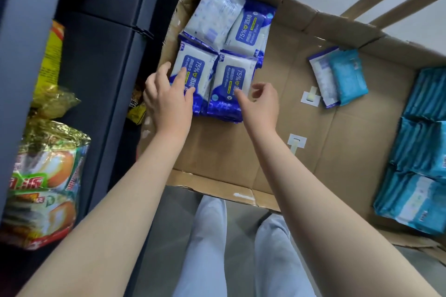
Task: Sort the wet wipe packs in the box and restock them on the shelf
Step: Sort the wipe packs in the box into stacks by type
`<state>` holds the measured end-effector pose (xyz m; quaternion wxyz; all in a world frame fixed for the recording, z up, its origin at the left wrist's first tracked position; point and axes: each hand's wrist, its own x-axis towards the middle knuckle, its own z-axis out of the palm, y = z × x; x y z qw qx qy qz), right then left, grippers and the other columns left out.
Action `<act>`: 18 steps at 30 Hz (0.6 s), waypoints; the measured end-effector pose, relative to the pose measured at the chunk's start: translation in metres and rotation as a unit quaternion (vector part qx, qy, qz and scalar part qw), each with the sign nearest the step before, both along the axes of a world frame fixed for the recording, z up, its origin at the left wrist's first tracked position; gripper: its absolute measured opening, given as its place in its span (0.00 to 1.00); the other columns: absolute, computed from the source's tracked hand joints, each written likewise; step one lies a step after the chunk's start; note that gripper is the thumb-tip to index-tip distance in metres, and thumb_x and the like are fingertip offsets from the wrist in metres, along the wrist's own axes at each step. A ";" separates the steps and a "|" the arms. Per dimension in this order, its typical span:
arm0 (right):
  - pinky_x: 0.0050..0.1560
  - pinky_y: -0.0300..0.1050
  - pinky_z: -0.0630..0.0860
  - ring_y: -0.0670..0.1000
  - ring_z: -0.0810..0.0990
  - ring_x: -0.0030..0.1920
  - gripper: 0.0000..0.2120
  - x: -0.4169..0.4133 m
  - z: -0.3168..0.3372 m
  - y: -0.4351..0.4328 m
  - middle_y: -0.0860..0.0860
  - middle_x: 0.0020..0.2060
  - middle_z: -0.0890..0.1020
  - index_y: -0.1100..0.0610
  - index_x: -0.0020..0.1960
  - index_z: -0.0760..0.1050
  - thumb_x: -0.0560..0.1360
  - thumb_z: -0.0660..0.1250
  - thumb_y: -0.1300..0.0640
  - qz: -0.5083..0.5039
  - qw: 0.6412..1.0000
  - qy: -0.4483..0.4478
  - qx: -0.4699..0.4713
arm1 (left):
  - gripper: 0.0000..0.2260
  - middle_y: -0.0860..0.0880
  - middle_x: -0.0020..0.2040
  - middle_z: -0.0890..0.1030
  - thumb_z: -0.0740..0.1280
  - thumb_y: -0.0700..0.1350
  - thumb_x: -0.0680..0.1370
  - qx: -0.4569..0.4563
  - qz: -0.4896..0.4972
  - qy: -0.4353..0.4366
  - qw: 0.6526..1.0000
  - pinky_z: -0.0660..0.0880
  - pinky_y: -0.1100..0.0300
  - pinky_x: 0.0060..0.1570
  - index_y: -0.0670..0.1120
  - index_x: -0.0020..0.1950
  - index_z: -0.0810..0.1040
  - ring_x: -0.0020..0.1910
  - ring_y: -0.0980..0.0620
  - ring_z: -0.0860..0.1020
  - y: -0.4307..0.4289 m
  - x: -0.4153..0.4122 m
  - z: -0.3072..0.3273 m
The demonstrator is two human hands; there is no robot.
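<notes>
Packs read "75% Alcohol Wipes"

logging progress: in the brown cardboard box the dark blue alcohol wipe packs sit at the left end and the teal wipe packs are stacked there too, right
No: the head view shows the teal wipe packs stacked at the right end of the brown cardboard box. The dark blue alcohol wipe packs are at the left end.
</notes>
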<state>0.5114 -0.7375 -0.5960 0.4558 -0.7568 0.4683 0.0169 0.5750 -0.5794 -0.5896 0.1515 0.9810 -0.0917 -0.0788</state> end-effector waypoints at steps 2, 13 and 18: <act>0.50 0.39 0.70 0.47 0.76 0.52 0.17 -0.010 0.005 -0.017 0.51 0.55 0.78 0.56 0.60 0.73 0.76 0.69 0.48 -0.082 0.996 -0.012 0.026 | 0.16 0.43 0.70 0.71 0.66 0.42 0.79 -0.073 -0.009 -0.031 0.997 0.65 0.47 0.66 0.45 0.67 0.76 0.66 0.40 0.69 -0.012 -0.009 0.010; 0.71 0.44 0.62 0.53 0.68 0.71 0.26 -0.082 -0.010 -0.233 0.56 0.71 0.70 0.57 0.75 0.65 0.79 0.65 0.52 -0.039 0.991 0.084 -0.093 | 0.17 0.52 0.60 0.76 0.66 0.45 0.80 -0.308 -0.016 0.345 0.887 0.73 0.66 0.52 0.48 0.70 0.72 0.52 0.58 0.76 -0.192 -0.066 -0.007; 0.71 0.48 0.60 0.61 0.64 0.72 0.31 -0.072 -0.032 -0.272 0.59 0.72 0.67 0.60 0.76 0.62 0.78 0.67 0.49 0.073 0.980 0.130 -0.129 | 0.23 0.47 0.63 0.75 0.67 0.48 0.79 -0.310 0.082 0.410 0.854 0.71 0.66 0.50 0.45 0.73 0.67 0.58 0.53 0.76 -0.271 -0.068 -0.037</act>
